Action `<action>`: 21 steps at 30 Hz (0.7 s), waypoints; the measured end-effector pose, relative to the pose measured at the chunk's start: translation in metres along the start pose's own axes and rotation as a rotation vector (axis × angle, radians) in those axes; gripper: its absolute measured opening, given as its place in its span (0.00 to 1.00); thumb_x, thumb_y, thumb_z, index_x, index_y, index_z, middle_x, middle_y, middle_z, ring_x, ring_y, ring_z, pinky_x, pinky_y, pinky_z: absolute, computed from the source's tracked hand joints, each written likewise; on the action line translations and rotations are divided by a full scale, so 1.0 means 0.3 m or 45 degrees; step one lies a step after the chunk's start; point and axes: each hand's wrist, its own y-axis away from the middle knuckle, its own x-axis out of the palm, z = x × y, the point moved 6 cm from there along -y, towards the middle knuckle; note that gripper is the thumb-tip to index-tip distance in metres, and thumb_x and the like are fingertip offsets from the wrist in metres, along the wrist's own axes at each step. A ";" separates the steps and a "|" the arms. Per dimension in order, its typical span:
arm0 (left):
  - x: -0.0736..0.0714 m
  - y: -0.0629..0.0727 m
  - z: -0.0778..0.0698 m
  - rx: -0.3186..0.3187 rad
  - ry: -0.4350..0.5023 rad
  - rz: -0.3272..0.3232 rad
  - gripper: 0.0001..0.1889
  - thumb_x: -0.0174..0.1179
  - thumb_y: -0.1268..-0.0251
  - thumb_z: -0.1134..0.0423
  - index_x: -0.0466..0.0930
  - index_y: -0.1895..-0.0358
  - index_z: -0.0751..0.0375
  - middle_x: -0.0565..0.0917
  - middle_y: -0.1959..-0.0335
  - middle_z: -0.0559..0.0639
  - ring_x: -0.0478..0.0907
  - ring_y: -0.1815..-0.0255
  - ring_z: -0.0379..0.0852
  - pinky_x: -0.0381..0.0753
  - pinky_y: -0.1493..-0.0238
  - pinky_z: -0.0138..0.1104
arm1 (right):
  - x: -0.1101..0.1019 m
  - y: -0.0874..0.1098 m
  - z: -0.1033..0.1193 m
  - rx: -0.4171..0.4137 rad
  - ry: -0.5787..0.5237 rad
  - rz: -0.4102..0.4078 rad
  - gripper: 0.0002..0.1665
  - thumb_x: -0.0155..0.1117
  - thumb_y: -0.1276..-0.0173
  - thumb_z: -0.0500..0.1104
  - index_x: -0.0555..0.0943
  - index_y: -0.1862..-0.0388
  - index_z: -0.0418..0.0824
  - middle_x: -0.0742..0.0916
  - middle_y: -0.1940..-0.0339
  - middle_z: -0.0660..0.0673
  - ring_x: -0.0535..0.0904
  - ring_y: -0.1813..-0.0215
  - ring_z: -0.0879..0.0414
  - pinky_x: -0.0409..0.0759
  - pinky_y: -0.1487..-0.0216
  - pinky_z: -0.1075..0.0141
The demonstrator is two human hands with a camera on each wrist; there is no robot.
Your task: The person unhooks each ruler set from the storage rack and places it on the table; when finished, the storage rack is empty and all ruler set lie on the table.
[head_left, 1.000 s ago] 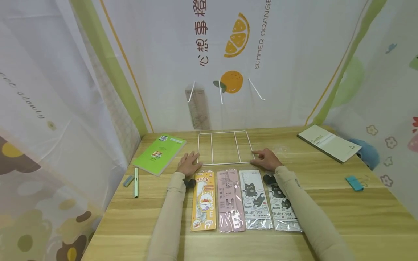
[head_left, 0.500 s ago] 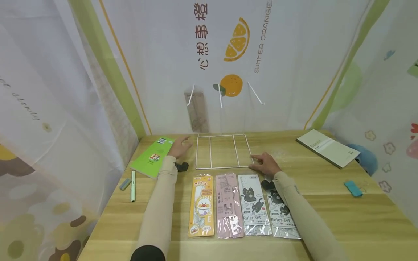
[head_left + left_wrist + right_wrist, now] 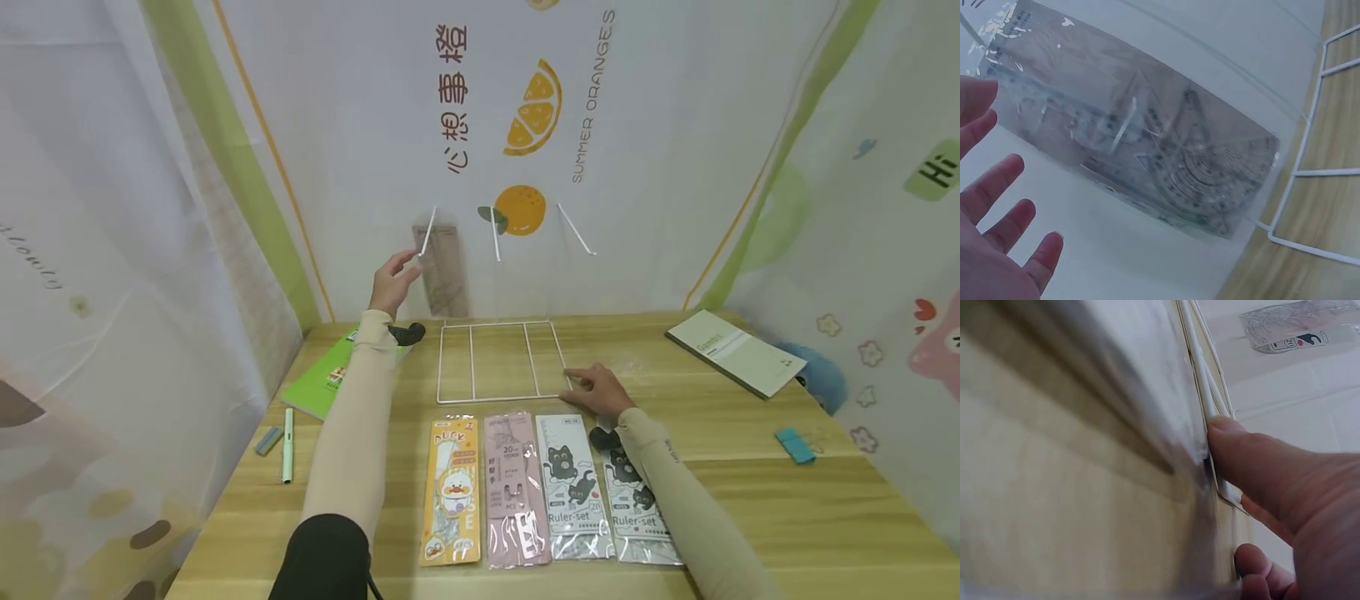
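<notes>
My left hand (image 3: 392,283) is raised at the back with spread fingers, its fingertips right by the tip of the left hook (image 3: 428,233) of a white wire rack (image 3: 472,367). From that hook hangs a clear-bagged ruler set (image 3: 445,271); the left wrist view shows a protractor (image 3: 1200,181) inside, apart from my fingers. My right hand (image 3: 600,390) holds the front right corner of the rack's base between thumb and index finger, the thumb (image 3: 1229,434) pressing the wire. In front of the base lie yellow (image 3: 452,492), pink (image 3: 516,492) and black-cat (image 3: 576,492) ruler packs.
Another cat ruler pack (image 3: 637,508) lies partly under my right forearm. A green book (image 3: 307,390), a pale green pen (image 3: 288,450) and a grey eraser-like block (image 3: 268,441) lie left. To the right are a notebook (image 3: 735,354), a blue object (image 3: 825,379) and a teal clip (image 3: 795,446).
My left hand has let go of the rack's left front corner, passed over the green book and risen to the left hook. My right hand has stayed at its corner. The view has tilted up slightly.
</notes>
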 end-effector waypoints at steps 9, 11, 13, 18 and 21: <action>0.011 -0.022 -0.027 -0.011 -0.002 0.049 0.24 0.59 0.27 0.62 0.72 0.30 0.59 0.71 0.27 0.58 0.61 0.25 0.58 0.62 0.26 0.53 | 0.003 -0.007 -0.010 -0.033 0.039 -0.023 0.37 0.78 0.41 0.52 0.80 0.35 0.40 0.77 0.61 0.41 0.71 0.59 0.50 0.72 0.59 0.61; 0.015 -0.022 -0.021 -0.018 0.004 0.059 0.24 0.59 0.27 0.63 0.72 0.30 0.59 0.72 0.28 0.58 0.63 0.26 0.58 0.63 0.26 0.53 | 0.000 -0.010 -0.015 -0.030 0.040 -0.029 0.37 0.78 0.42 0.52 0.80 0.35 0.40 0.77 0.62 0.41 0.71 0.60 0.50 0.71 0.59 0.62; 0.018 -0.021 -0.016 -0.021 0.028 0.062 0.24 0.60 0.27 0.63 0.72 0.30 0.58 0.73 0.29 0.59 0.66 0.27 0.57 0.65 0.26 0.51 | -0.002 -0.012 -0.017 -0.027 0.046 -0.025 0.38 0.78 0.42 0.52 0.80 0.35 0.40 0.77 0.62 0.41 0.70 0.60 0.50 0.71 0.60 0.62; 0.022 -0.017 -0.004 -0.028 0.180 0.045 0.24 0.62 0.28 0.63 0.72 0.31 0.59 0.80 0.40 0.55 0.74 0.38 0.48 0.67 0.29 0.48 | 0.001 -0.008 -0.017 -0.030 0.044 -0.007 0.37 0.77 0.40 0.52 0.79 0.34 0.38 0.76 0.63 0.42 0.69 0.61 0.51 0.70 0.60 0.62; 0.031 -0.015 -0.002 -0.030 0.270 0.070 0.23 0.62 0.29 0.64 0.73 0.32 0.62 0.80 0.49 0.48 0.75 0.46 0.42 0.65 0.28 0.50 | 0.006 -0.004 -0.011 -0.040 0.041 -0.005 0.36 0.77 0.39 0.50 0.79 0.35 0.37 0.76 0.64 0.42 0.69 0.61 0.51 0.70 0.60 0.62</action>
